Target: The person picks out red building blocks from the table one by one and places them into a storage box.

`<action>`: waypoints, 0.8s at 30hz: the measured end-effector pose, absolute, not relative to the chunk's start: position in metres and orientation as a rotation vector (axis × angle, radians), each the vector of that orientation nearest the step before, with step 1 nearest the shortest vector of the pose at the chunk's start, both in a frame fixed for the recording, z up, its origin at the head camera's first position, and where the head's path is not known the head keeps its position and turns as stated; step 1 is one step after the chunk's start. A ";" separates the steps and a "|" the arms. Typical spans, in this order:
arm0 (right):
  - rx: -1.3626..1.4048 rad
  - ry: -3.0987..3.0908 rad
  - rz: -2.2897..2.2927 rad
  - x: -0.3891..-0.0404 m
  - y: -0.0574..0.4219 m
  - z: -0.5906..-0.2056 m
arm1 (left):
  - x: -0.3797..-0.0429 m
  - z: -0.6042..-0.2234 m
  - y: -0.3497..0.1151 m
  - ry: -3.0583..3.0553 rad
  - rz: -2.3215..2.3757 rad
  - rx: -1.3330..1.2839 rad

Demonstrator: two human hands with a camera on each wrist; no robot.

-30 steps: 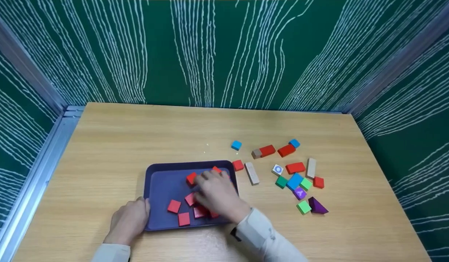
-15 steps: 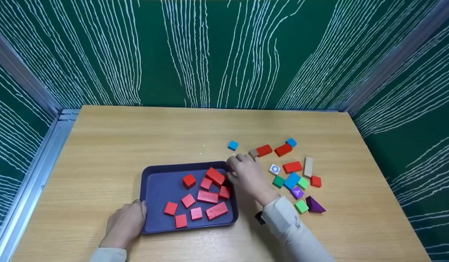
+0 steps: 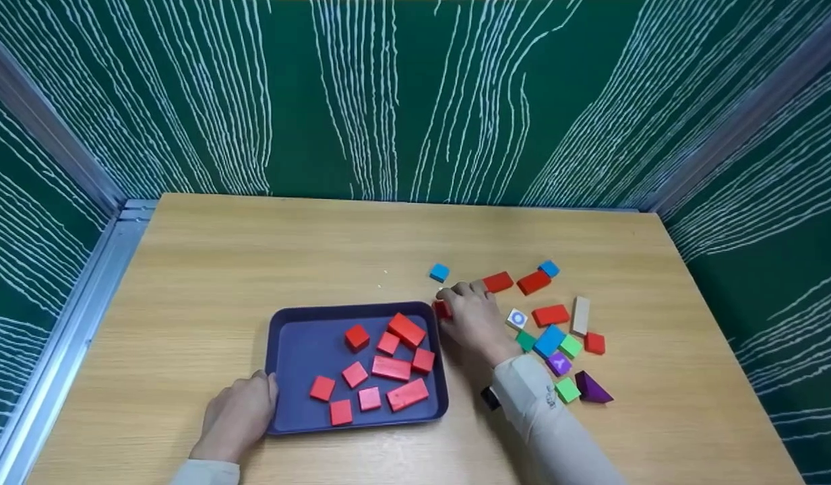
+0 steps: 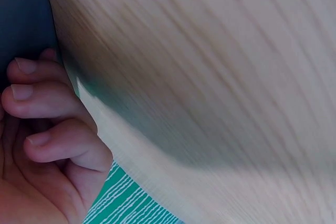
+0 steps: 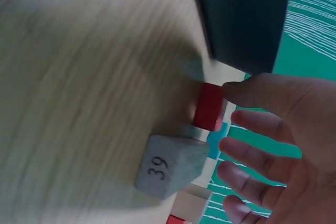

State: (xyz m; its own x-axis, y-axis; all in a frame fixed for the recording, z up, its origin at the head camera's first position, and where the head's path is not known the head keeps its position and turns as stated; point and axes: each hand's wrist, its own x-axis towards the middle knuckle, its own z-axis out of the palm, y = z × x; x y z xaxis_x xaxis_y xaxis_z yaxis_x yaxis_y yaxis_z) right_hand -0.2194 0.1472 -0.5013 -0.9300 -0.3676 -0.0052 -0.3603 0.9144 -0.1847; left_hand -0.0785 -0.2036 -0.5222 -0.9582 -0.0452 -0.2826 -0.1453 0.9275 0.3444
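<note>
Unclear if right grip point(image 3: 474, 316) pinches red cube point(image 5: 208, 107); its wrist view reveals block "39" point(image 5: 167, 166).

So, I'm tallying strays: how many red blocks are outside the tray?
5: a red block at the right hand, two farther back, one right of the circle block, one farther right. The hand may hide more.

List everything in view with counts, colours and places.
Table: 1, tan, centre.
Tray: 1, dark violet, on table.
Red blocks: 15, red, ten in tray, five outside.
Blue blocks: 3, blue, outside.
Green blocks: 3, green, outside.
Purple blocks: 2, purple, outside.
Beige blocks: 3, beige or brown, outside.
White cube: 1, white, outside.
Specks: few, white, table.
Panels: 3, green, around table.
Rails: several, silver, along panels.
Wristwear: 1, black, right wrist.
Sleeves: 2, pale, forearms.
Left hand: 1, tray's left edge.
Right hand: 1, beside red block.
</note>
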 end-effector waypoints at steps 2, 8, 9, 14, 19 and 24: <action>-0.566 3.021 -0.264 -0.220 0.148 -0.502 | -0.078 -0.522 -0.203 2.816 0.533 -0.143; -0.573 3.041 -0.262 -0.220 0.150 -0.501 | -0.078 -0.521 -0.202 2.812 0.540 -0.140; -0.573 3.045 -0.270 -0.220 0.150 -0.500 | -0.078 -0.521 -0.202 2.817 0.542 -0.138; -0.588 3.089 -0.310 -0.217 0.152 -0.492 | -0.078 -0.522 -0.203 2.841 0.548 -0.131; -0.584 3.125 -0.351 -0.211 0.143 -0.477 | -0.077 -0.523 -0.204 2.842 0.551 -0.131; -0.718 3.127 -0.321 -0.199 0.122 -0.469 | -0.078 -0.524 -0.203 2.843 0.549 -0.129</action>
